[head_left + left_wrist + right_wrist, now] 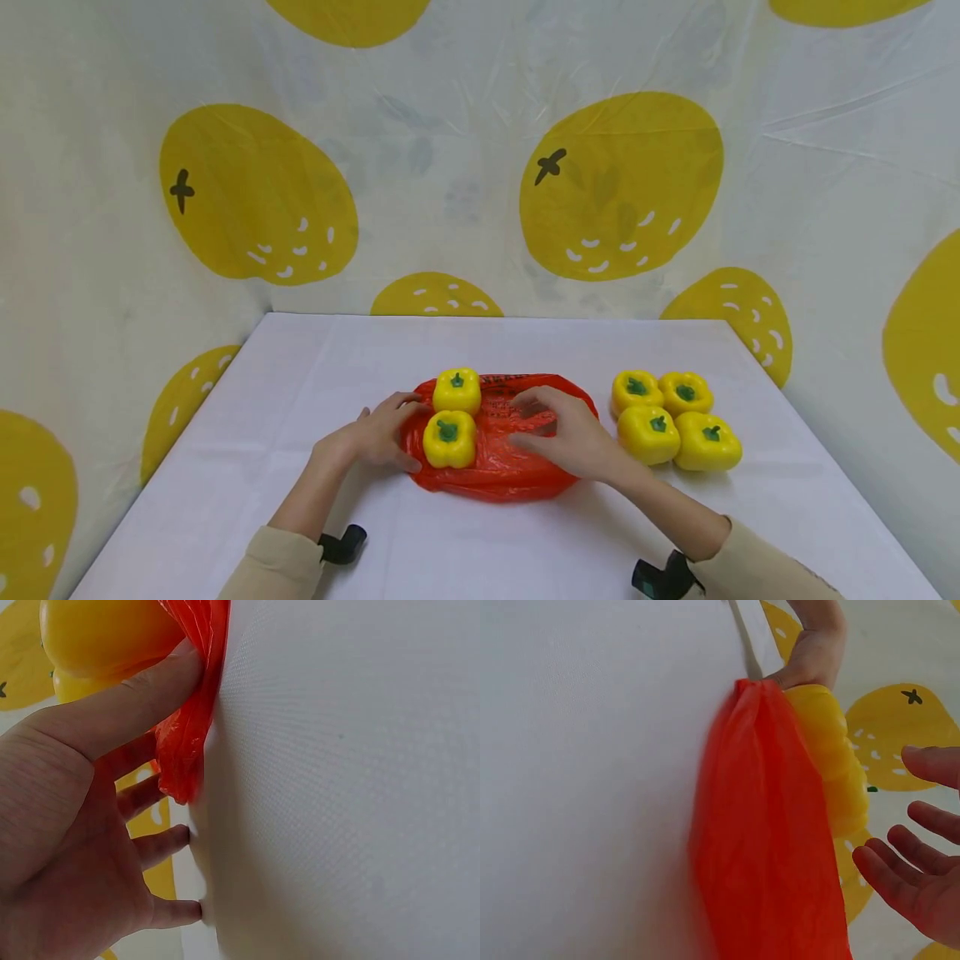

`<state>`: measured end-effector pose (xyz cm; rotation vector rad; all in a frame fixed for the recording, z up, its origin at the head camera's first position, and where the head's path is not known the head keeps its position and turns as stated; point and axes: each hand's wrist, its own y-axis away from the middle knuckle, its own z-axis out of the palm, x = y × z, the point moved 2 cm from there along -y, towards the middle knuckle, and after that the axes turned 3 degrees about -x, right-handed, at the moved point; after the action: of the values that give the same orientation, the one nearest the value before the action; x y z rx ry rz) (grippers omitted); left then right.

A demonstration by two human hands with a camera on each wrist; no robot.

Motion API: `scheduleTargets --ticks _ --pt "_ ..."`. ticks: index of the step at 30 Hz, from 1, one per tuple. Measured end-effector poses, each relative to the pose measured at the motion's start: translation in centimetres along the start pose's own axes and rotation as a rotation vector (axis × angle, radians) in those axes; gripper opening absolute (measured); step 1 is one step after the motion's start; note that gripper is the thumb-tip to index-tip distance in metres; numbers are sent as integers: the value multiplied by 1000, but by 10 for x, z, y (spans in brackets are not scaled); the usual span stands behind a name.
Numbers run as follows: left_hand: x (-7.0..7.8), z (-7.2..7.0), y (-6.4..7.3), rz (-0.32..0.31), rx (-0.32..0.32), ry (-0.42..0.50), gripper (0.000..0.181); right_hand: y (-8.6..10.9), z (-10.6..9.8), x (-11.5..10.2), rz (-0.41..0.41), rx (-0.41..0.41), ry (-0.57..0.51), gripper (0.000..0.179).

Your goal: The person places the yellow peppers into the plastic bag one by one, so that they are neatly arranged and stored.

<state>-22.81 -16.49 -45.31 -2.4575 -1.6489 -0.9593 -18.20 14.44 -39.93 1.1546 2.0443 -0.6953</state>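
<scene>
A red plastic bag [525,479] lies spread on the table in the head view. Two yellow bell peppers stand on its left part, a nearer pepper [457,452] and a farther pepper [462,400], green stems up. At the bag's left edge is my left hand [381,433], fingers spread. The left wrist view shows its thumb [142,694] straight against the red plastic [187,742], close to a pepper [112,634], with the fingertips down by the tabletop. My right hand [572,429] hovers over the bag's right part, fingers loosely bent and apart, holding nothing.
Several more yellow bell peppers [648,435] sit in a cluster on the table, right of the bag. The white table [337,342] meets a pale curtain [442,192] printed with large yellow fruit at its back and sides.
</scene>
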Motion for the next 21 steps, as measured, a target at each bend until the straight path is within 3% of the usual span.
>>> scheduleTargets --ticks 7,16,21 --pt "-1 2 0 13 -8 5 82 15 -31 5 14 -1 4 35" --pt "0 0 2 21 -8 12 83 38 -81 16 95 16 -45 30" --pt "1 -1 3 16 -11 20 83 52 -106 25 143 43 13 33"
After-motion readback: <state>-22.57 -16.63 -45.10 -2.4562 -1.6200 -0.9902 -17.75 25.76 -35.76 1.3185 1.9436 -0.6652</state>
